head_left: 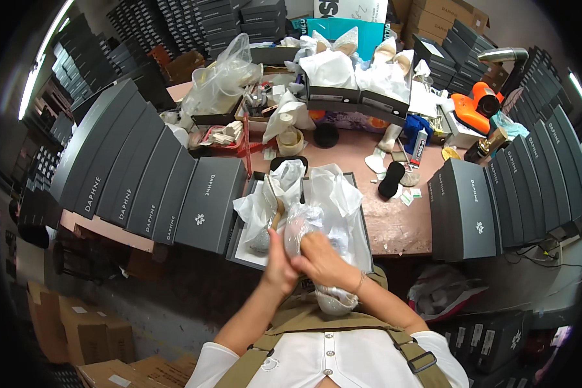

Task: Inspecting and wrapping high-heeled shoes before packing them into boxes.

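Both my hands are over an open grey shoe box [366,240] at the table's front edge. My left hand [280,266] and my right hand [324,260] close together around a silver glittery shoe [336,302], whose pale end sticks out below my right wrist toward my body. Clear plastic wrap [294,238] covers its other end between my hands, and my fingers partly hide it. Inside the box, a second glittery shoe [260,242] lies at the left among white tissue paper [331,187].
Grey shoe boxes [207,207] stand in a row at the left, with another row of boxes [475,207] at the right. Behind are a black pad [391,180], a glue tube [419,147], an orange heat gun [475,110], a tape roll [290,141] and boxes of shoes [359,97].
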{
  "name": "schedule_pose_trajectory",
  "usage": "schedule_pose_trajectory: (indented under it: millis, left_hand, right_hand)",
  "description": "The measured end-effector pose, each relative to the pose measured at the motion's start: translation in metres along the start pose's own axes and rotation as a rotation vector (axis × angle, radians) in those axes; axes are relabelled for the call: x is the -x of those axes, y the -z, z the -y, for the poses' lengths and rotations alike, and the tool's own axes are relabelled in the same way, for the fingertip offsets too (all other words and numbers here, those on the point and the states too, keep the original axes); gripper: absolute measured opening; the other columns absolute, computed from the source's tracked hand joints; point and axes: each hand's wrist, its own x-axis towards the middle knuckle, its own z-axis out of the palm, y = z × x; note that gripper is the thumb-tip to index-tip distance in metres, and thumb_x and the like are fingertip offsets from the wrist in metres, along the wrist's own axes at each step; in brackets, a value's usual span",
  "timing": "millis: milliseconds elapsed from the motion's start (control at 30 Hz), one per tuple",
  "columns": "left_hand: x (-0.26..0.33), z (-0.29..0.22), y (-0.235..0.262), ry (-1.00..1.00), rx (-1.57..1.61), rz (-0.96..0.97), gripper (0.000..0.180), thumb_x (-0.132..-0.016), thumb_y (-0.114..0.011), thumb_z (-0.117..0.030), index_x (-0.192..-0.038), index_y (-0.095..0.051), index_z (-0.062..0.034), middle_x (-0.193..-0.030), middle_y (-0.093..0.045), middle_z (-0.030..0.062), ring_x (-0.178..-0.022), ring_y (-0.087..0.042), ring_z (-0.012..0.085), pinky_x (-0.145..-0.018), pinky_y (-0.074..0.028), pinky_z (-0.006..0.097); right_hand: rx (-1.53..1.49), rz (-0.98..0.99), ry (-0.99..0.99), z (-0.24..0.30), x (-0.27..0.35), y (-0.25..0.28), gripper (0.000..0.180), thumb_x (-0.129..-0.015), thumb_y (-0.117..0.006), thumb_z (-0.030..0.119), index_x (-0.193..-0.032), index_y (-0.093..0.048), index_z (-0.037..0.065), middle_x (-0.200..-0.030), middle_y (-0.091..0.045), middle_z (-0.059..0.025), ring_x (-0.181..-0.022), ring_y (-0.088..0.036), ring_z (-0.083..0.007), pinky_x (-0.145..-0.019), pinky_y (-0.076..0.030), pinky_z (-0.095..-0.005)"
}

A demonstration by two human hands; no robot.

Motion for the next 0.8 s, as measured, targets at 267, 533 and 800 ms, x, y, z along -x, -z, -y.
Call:
schedule_pose_trajectory:
  millis: [267, 533, 800]
  left_hand:
    - [-0.029, 0.004, 0.043, 0.136, -0.283, -0.194, 0.068, -0.092, -0.028, -0.066, -0.107, -0.053, -0.0047, -0.089, -0.062, 0.0097, -0.081, -0.062, 0.0197, -0.078, -0.052, 0.034]
    - [-0.006, -0.015, 0.016, -0.022, -0.337, -0.085, 0.069, -0.092, -0.03, -0.065, -0.111, -0.051, -0.002, -0.091, -0.061, 0.0089, -0.086, -0.061, 0.0178, -0.08, -0.051, 0.032]
    - [-0.003, 0.002, 0.016, -0.024, -0.263, -0.032, 0.068, -0.095, -0.029, -0.06, -0.108, -0.053, 0.0021, -0.086, -0.062, 0.0106, -0.078, -0.063, 0.0198, -0.075, -0.052, 0.034]
  right_hand:
    - [0.025, 0.076, -0.133, 0.0, 0.015, -0.056, 0.06, -0.094, -0.04, 0.046, -0.1, -0.05, -0.013, -0.102, -0.048, -0.0278, -0.105, -0.044, -0.0415, -0.104, -0.02, -0.0522]
    - [0.023, 0.02, 0.031, 0.007, 0.013, -0.038, 0.071, -0.093, -0.045, 0.047, -0.127, -0.038, -0.015, -0.124, -0.041, -0.0315, -0.121, -0.036, -0.044, -0.103, -0.025, -0.0492]
    - [-0.293, 0.281, 0.048, 0.028, 0.066, 0.01, 0.069, -0.094, -0.043, 0.045, -0.138, -0.029, -0.006, -0.139, -0.031, -0.0257, -0.128, -0.031, -0.0418, -0.111, -0.02, -0.0451]
